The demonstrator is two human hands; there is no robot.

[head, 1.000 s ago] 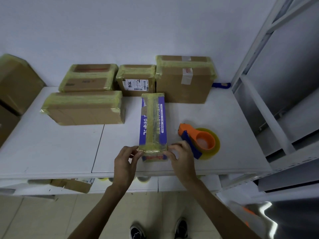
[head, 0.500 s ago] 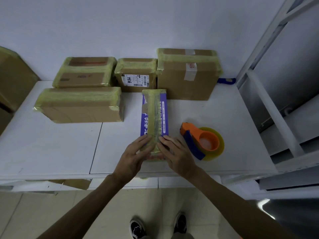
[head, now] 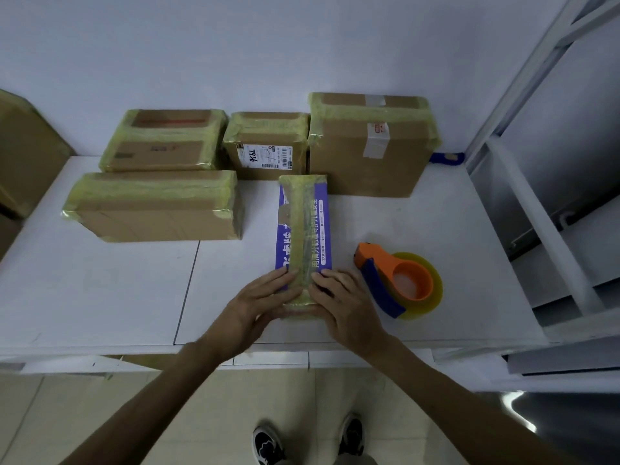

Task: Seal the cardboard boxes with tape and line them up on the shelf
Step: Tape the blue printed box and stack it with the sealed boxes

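The single view comes from a wide-angle camera worn on the person's head, facing forward and tipped steeply down. The white shelf [head: 100, 297] fills the middle of the frame, the wall [head: 235, 45] behind it spans the top, and the floor [head: 67, 414] with the person's own shoes [head: 268, 444] shows at the bottom edge. It sits close, within arm's reach of the work - the left hand [head: 255, 303] and right hand [head: 345, 303] come in from below and meet near the centre. At the right the metal upright [head: 531, 78] runs slanted rather than vertical.
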